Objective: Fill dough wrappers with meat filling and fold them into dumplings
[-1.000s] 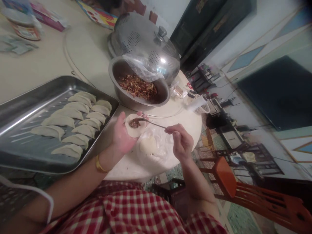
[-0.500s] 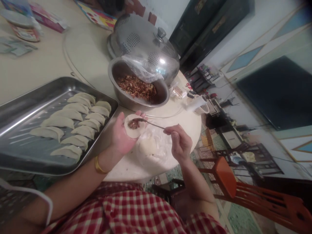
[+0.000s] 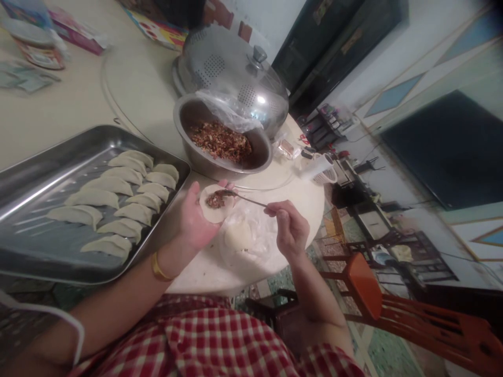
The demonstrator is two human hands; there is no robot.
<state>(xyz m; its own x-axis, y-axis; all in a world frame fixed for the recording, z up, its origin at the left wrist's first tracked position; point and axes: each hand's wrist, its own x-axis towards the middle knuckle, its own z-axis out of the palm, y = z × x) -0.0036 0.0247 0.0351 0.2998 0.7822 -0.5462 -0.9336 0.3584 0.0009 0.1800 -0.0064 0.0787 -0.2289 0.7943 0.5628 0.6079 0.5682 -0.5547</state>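
Observation:
My left hand (image 3: 194, 220) cups a round dumpling wrapper (image 3: 214, 209) with a dab of dark meat filling in its middle. My right hand (image 3: 290, 230) pinches the handle of a thin metal spoon (image 3: 245, 198), and the spoon's tip rests on the filling in the wrapper. Behind the hands stands a steel bowl (image 3: 196, 112) with reddish-brown minced filling (image 3: 222, 141). A stack of white wrappers (image 3: 238, 235) lies on plastic between my hands. To the left, a steel tray (image 3: 35, 251) carries several folded dumplings (image 3: 118, 196) in two rows.
A perforated steel lid with a knob (image 3: 236, 70) lies behind the bowl. Boxes and a jar (image 3: 39, 47) sit at the table's far left. An orange wooden chair (image 3: 393, 309) stands at the right, below the round table's edge (image 3: 314, 220).
The spoon tip has shifted slightly on the filling in the wrapper; both hands stay almost where they were.

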